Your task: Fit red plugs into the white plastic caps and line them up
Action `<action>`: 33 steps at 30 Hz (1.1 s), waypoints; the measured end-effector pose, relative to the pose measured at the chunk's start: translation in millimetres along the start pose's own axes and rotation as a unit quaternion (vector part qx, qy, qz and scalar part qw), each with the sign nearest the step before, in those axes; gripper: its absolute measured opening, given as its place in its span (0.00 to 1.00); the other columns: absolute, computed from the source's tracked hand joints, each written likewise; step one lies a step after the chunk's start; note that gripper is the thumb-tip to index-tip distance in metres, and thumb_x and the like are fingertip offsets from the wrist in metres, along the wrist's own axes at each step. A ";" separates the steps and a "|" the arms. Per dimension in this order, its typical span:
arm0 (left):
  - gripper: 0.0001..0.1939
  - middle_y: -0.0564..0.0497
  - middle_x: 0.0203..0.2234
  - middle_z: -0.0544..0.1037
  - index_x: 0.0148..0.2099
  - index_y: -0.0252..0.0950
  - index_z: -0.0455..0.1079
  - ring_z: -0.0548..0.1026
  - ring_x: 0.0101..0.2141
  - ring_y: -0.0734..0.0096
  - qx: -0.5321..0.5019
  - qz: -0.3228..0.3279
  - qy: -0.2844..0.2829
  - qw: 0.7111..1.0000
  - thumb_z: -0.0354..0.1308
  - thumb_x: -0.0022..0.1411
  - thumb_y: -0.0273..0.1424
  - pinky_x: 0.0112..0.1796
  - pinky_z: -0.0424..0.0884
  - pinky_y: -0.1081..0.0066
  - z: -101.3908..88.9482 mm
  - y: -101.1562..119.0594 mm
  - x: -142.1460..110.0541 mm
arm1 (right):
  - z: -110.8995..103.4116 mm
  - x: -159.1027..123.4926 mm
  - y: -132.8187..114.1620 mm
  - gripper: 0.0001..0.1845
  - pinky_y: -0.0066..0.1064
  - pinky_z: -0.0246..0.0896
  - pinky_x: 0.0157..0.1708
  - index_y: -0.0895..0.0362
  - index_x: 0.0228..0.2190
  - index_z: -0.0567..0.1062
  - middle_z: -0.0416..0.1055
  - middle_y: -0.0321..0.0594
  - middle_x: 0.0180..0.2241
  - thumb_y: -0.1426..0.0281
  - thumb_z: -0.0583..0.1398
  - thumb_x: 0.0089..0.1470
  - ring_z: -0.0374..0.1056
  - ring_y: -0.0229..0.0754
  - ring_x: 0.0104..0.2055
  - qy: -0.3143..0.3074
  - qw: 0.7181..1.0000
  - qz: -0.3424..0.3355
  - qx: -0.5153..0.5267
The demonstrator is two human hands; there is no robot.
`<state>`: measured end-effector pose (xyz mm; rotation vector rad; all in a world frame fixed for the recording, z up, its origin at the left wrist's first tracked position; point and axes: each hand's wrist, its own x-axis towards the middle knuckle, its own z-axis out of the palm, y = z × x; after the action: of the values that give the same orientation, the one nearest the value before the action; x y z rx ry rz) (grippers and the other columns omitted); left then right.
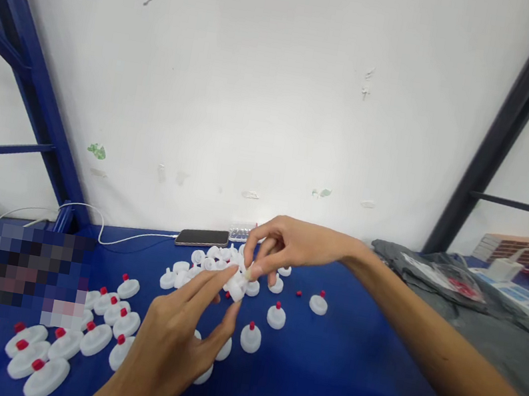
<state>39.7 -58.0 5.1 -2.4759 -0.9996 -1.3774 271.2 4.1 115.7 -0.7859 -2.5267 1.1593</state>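
My left hand [179, 329] pinches a white plastic nozzle cap [235, 286] between thumb and fingers, above the middle of the blue table. At the upper side of that cap, my right hand [281, 248] has its thumb and fingertips pressed together; whatever lies between them is hidden. Behind both hands is a pile of white nozzle caps [181, 272] with bare spouts. White caps with red tips [46, 380] stand in a group to the left of my left hand. Several more, such as one red-tipped cap [250, 338], stand in front and to the right.
A phone [202, 237] on a white cable lies by the wall, beside a clear plastic tray [241, 232]. One loose red tip [299, 293] rests on the blue table [341, 373]. Grey fabric [410, 297] with a plastic bag covers the right side. Metal posts rise at both sides.
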 end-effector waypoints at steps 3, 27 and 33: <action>0.21 0.52 0.39 0.78 0.60 0.41 0.68 0.79 0.32 0.72 0.030 -0.042 0.017 0.999 0.59 0.66 0.29 0.32 0.75 0.73 -2.1 -0.2 1.9 | -4.7 -10.4 14.6 0.16 0.28 0.60 0.28 0.55 0.33 0.81 0.81 0.39 0.32 0.56 0.62 0.61 0.74 0.39 0.29 0.093 0.983 0.064 -0.144; 0.18 0.50 0.41 0.80 0.59 0.42 0.68 0.80 0.30 0.70 0.066 -0.055 0.015 0.996 0.55 0.67 0.30 0.23 0.69 0.74 1.5 1.0 2.9 | 63.5 -60.6 73.7 0.15 0.59 0.39 0.66 0.52 0.46 0.79 0.79 0.43 0.42 0.76 0.55 0.64 0.70 0.48 0.51 0.172 0.905 0.129 -0.367; 0.18 0.50 0.40 0.82 0.58 0.42 0.68 0.81 0.31 0.69 0.068 -0.027 0.028 0.997 0.56 0.66 0.27 0.26 0.74 0.73 1.4 1.0 2.0 | 72.6 -46.5 58.7 0.11 0.40 0.64 0.49 0.49 0.40 0.82 0.80 0.39 0.41 0.62 0.60 0.65 0.74 0.47 0.45 0.339 0.921 0.049 -0.184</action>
<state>42.0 -57.2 6.0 -2.3158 -1.1159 -1.3381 299.6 -36.0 23.7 -1.1682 -2.1259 0.3164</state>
